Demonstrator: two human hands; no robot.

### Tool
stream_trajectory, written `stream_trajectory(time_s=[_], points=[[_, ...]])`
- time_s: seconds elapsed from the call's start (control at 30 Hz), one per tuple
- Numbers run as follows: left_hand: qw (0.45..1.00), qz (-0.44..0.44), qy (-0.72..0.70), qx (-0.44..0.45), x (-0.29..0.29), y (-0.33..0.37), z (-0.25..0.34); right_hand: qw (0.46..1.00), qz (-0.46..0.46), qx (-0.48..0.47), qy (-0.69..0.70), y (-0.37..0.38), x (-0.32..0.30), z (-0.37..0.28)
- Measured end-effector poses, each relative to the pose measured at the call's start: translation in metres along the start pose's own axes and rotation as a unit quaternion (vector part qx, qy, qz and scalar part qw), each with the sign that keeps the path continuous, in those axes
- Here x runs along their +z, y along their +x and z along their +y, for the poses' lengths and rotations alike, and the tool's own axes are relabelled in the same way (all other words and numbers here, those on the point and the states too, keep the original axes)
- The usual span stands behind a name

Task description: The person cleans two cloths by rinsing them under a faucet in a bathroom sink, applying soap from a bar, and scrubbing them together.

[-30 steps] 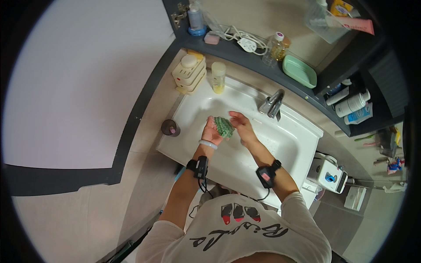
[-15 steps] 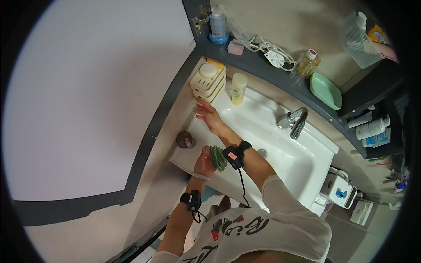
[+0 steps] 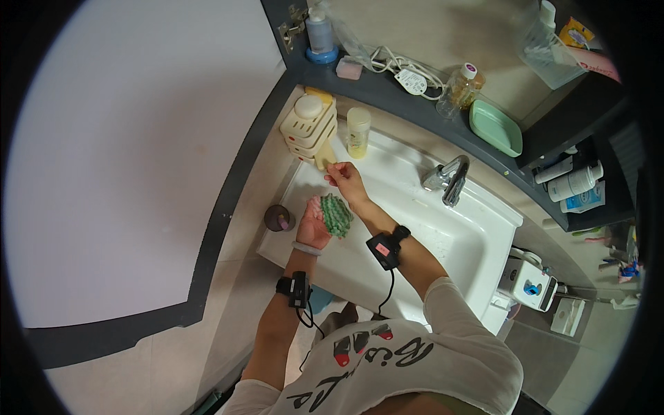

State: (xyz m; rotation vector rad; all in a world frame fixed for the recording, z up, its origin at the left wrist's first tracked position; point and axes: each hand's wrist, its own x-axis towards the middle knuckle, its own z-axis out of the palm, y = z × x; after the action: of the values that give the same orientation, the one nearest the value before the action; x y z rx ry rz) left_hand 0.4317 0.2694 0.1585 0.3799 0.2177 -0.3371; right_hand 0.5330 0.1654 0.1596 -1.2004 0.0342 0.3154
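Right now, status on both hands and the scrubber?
Left hand open, palm up, green scrubber resting on it. Right hand reaching to the cream soap holder by the sink, fingers pinched. Nothing in the way.

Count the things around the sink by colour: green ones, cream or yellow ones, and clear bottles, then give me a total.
Green: 2, the knobbly scrubber lying in the left hand and the soap dish on the ledge.
Cream or yellow: 2, the stacked soap holder and the small yellow bottle.
Clear bottles: 2, the pump bottle and the round jar-like bottle.
Total: 6
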Motion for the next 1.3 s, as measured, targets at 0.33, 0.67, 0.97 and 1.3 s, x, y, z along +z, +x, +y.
stream_trajectory(time_s=[0.33,0.67,0.97,1.3], points=[[0.998,0.025,-0.032,0.051,-0.004,-0.012,0.002,0.996,0.031,0.081,0.030,0.020,-0.005,-0.014],[0.955,-0.260,-0.111,0.089,-0.050,0.016,-0.025,0.990,-0.054,0.100,-0.080,-0.125,-0.031,-0.037],[0.992,-0.071,-0.007,-0.101,0.073,0.002,-0.088,0.966,0.089,0.202,0.138,-0.168,-0.141,0.005],[0.982,-0.056,0.124,-0.130,0.085,-0.010,-0.114,0.926,0.086,0.045,0.364,-0.173,-0.127,-0.040]])
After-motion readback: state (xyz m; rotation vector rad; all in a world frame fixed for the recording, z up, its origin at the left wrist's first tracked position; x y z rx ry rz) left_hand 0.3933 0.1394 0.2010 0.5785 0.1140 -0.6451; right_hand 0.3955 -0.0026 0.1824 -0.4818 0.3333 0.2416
